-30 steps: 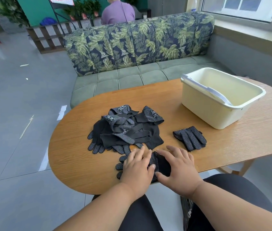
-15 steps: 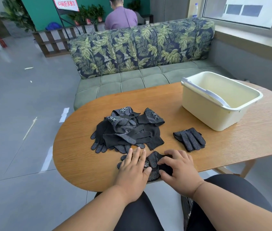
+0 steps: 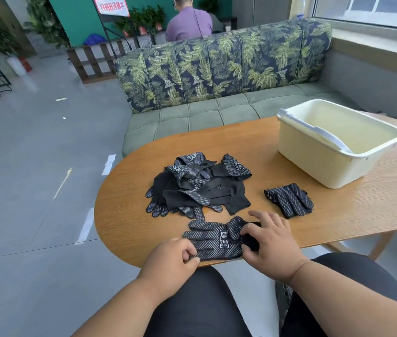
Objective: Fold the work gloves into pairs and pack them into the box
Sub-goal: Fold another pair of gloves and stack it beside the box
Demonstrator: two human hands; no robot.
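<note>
**Op:** Gloves first. One flat glove (image 3: 213,240) at the near edge of the counter (image 3: 338,215), dotted palm up, white logo showing. One folded pair (image 3: 289,199) lies on its own to the right, near the box. One loose pile (image 3: 198,184) mid-counter, all black dotted gloves; I can't count it, they overlap too much.

**Eng:** Hands?

**Op:** Two, both on the flat glove. My left hand (image 3: 174,260) has its fingers curled, pinching the glove's fingertip end at the counter edge. My right hand (image 3: 269,242) grips the cuff end, thumb and fingers bunching the black fabric there. Hands are apart, the glove between them.

**Eng:** Box?

**Op:** One cream plastic box (image 3: 333,147) at the far right of the counter, open top, pale handle lying across the rim. No gloves visible in the part of the inside I can see. It is well apart from the flat glove.

**Eng:** Surface, room?

**Op:** Counter is wood grain with a rounded left end. One sofa (image 3: 216,76) behind it, leaf-print back, green seat. Grey tiled floor (image 3: 34,190) on the left. One person in a purple shirt (image 3: 189,24) sits beyond the sofa, back to me. Potted plants along a green wall, window upper right.
</note>
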